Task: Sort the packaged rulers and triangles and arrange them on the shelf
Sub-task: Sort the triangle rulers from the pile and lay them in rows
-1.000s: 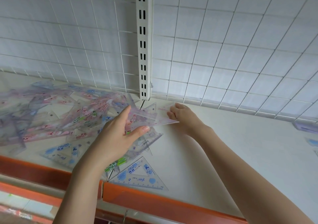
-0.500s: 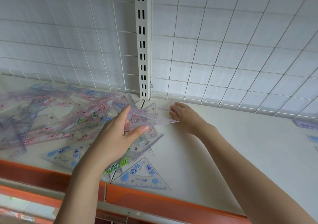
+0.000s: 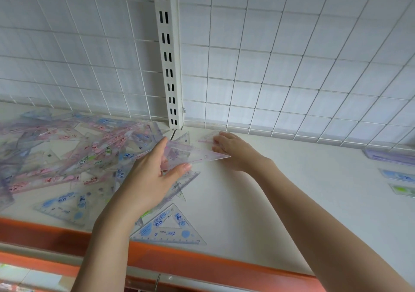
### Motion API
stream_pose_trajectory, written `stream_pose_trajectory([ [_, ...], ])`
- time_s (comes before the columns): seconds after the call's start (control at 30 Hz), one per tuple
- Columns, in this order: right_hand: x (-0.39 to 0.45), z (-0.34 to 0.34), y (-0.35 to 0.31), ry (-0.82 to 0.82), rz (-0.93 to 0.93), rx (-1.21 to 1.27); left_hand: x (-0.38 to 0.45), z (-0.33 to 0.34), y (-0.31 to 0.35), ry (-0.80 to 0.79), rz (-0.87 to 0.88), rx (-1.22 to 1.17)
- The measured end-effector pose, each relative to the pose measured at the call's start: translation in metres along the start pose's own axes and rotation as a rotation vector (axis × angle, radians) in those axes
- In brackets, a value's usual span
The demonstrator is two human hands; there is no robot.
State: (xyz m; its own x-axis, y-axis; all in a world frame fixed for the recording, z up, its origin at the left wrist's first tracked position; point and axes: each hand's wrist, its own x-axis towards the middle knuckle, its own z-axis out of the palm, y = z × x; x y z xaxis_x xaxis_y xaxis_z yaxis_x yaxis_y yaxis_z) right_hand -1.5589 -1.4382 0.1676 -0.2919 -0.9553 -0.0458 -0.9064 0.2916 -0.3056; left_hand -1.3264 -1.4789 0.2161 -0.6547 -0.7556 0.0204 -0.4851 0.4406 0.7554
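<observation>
Resting between left fingers (image 3: 167, 157) — pink triangle (image 3: 195, 154)

Both forearms are showing bare, no sleeves reaching into view; the left hand (image 3: 151, 177) is wearing no glove; the right hand (image 3: 233, 150) is likewise going ungloved.

The pile (image 3: 67, 157) runs off the left edge, its prints smeared by blur. The left hand (image 3: 148, 179) covers part of a pink triangle (image 3: 197, 154) and the sets under it. Rulers (image 3: 397, 175) at far right are cut by the frame, print unreadable.
</observation>
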Motion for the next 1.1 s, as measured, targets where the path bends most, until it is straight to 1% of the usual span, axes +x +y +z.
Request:
stream_pose_trajectory([
  [0.13, 0.004, 0.002, 0.006, 0.004, 0.005, -0.035, 0.000, 0.006, 0.005, 0.017, 0.010, -0.006],
  [0.23, 0.003, 0.002, 0.007, -0.002, -0.047, -0.071, 0.001, 0.011, 0.008, 0.028, 0.023, -0.024],
  [0.37, -0.014, -0.012, 0.012, 0.085, -0.058, -0.022, 0.003, 0.020, 0.015, 0.046, 0.031, -0.030],
  [0.43, -0.028, -0.022, 0.025, 0.107, -0.020, 0.003, 0.005, 0.027, 0.024, 0.059, 0.073, 0.006],
  [0.5, -0.047, -0.034, 0.043, 0.122, 0.058, 0.024, 0.010, 0.036, 0.036, 0.058, 0.127, 0.033],
  [0.63, -0.090, -0.051, 0.083, 0.147, 0.180, -0.040, 0.029, 0.061, 0.059, -0.013, 0.155, 0.014],
  [0.77, -0.137, -0.063, 0.114, 0.181, 0.280, -0.089, 0.053, 0.096, 0.085, -0.080, 0.134, 0.030],
  [0.87, -0.169, -0.069, 0.133, 0.202, 0.350, -0.099, 0.064, 0.130, 0.112, -0.162, 0.194, 0.092],
  [0.93, -0.187, -0.073, 0.145, 0.218, 0.391, -0.089, 0.070, 0.153, 0.129, -0.218, 0.237, 0.090],
  [1.1, -0.219, -0.078, 0.168, 0.229, 0.433, -0.079, 0.084, 0.198, 0.159, -0.304, 0.276, 0.123],
])
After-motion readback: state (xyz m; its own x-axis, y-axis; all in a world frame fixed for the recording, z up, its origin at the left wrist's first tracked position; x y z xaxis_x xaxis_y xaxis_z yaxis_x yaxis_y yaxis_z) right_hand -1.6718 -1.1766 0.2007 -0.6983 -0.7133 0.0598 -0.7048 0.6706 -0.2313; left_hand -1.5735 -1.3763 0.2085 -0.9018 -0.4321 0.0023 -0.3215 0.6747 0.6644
